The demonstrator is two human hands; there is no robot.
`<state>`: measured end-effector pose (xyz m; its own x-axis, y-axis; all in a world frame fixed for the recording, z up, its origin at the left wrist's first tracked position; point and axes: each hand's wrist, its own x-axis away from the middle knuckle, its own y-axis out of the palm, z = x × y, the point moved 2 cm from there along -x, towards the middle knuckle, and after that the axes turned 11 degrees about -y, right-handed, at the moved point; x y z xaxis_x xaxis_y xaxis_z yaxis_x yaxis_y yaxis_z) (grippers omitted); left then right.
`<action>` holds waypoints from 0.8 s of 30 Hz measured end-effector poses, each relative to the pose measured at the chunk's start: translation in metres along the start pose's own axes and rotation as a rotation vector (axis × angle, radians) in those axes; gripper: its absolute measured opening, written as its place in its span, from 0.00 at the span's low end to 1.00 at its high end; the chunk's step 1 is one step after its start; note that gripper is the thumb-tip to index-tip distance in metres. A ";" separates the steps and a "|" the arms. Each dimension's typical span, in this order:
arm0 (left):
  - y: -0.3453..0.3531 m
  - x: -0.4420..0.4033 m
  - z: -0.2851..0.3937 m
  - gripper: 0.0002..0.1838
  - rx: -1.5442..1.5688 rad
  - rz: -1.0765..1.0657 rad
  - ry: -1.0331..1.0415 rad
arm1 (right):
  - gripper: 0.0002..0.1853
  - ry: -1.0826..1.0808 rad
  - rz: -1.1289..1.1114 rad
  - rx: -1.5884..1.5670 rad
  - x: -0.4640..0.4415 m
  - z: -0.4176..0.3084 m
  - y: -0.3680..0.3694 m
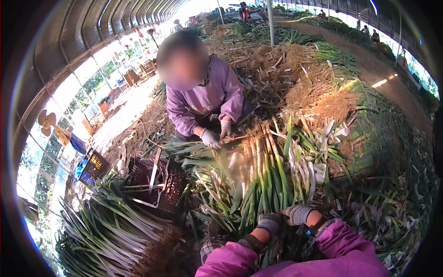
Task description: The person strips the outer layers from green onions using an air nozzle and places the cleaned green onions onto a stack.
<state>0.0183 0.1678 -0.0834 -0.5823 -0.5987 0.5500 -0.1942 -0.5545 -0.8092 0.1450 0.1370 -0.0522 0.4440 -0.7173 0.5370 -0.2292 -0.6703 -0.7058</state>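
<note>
My left hand, in a striped grey glove, is at the lower leaves of a bunch of green onions. Close beside it on the right is my right hand, gloved the same way, at the right edge of those leaves. The fingers of both hands are too hidden to make out. The onions lie with their roots pointing away from me, white stalks in the middle and green leaves toward me. Loose peeled skins and stalks lie to the right of the bunch.
Across the pile sits a co-worker in a purple top and pale gloves, hands at the root ends. At the left are a dark crate, a heap of onions and a black basket. A metal post stands behind.
</note>
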 end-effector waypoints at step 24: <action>-0.036 0.030 0.006 0.23 0.019 -0.023 0.008 | 0.27 -0.032 -0.004 -0.004 -0.004 0.004 0.004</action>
<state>0.0121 0.1661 -0.0366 -0.5838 -0.5810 0.5671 -0.1930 -0.5792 -0.7920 0.1458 0.1383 -0.0591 0.4720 -0.7082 0.5251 -0.2306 -0.6740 -0.7018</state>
